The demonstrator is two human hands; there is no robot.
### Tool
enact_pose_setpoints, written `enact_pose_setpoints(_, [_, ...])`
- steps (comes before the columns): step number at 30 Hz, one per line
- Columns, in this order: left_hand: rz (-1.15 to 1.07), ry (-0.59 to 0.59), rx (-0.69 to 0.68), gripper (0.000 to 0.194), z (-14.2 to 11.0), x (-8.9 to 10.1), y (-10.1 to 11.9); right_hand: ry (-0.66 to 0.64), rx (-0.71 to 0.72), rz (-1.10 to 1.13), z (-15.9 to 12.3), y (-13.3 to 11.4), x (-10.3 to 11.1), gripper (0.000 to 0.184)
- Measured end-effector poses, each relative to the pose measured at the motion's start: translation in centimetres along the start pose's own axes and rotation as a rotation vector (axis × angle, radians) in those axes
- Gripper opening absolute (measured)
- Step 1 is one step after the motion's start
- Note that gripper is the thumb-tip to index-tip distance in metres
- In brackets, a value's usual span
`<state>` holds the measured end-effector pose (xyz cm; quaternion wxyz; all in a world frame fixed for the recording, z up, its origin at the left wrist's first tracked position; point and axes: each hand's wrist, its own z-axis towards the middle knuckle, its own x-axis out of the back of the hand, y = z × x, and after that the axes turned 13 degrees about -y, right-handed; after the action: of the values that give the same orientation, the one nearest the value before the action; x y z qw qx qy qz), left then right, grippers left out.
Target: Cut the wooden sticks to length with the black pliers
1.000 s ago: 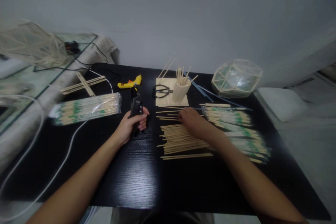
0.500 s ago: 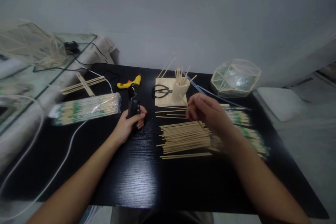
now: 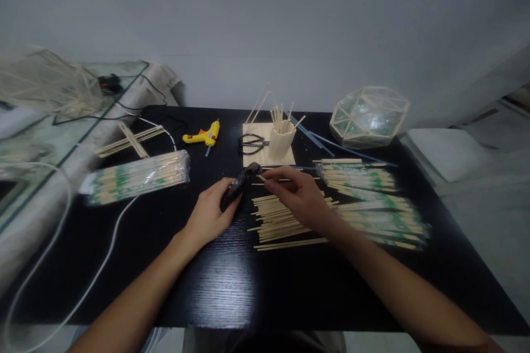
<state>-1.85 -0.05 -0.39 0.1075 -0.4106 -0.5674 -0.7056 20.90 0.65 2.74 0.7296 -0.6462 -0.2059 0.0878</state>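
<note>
My left hand (image 3: 213, 209) is wrapped round a black hand cutter (image 3: 238, 187) that looks like pruning shears, tilted up to the right. Close to its head, my right hand (image 3: 296, 196) pinches a thin bamboo stick (image 3: 262, 178); only a short piece of the stick shows, and I cannot tell whether it lies between the jaws. Beneath my right hand is a spread of loose bamboo sticks (image 3: 275, 223). Just beyond both hands, a wooden board (image 3: 256, 160) carries black-handled scissors (image 3: 252, 144) and a bamboo holder (image 3: 280, 145) with several sticks standing in it.
A yellow glue gun (image 3: 202, 135) lies at the back left, near a wrapped stick pack (image 3: 138, 176) and crossed sticks (image 3: 132, 140). More packs (image 3: 381, 215) lie right, before a faceted stick frame (image 3: 370, 117). A white cable (image 3: 110, 248) loops along the left.
My left hand has turned the black cutter and brought it right, toward the middle. My right hand has moved left and down with its stick, so both hands now almost meet.
</note>
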Motion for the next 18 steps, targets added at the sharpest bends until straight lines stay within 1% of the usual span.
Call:
enact_pose_setpoints(6, [0.026,-0.024,-0.013,0.022,-0.20,-0.66,0.07,-0.071,-0.034,0.080,-0.18,-0.07,-0.74,0.015])
enact_pose_setpoints(11, [0.022,-0.037,-0.025,0.021,-0.36,-0.71,0.22,-0.083,-0.020,0.080,-0.12,-0.29,-0.74,0.010])
enact_pose_setpoints(14, [0.015,-0.041,-0.028,0.022,-0.38,-0.75,0.21,-0.081,-0.012,0.073,-0.11,-0.14,-0.72,0.011])
enact_pose_setpoints(18, [0.023,-0.046,-0.021,0.023,-0.41,-0.84,0.13,-0.080,-0.010,0.083,-0.13,0.03,-0.82,0.015])
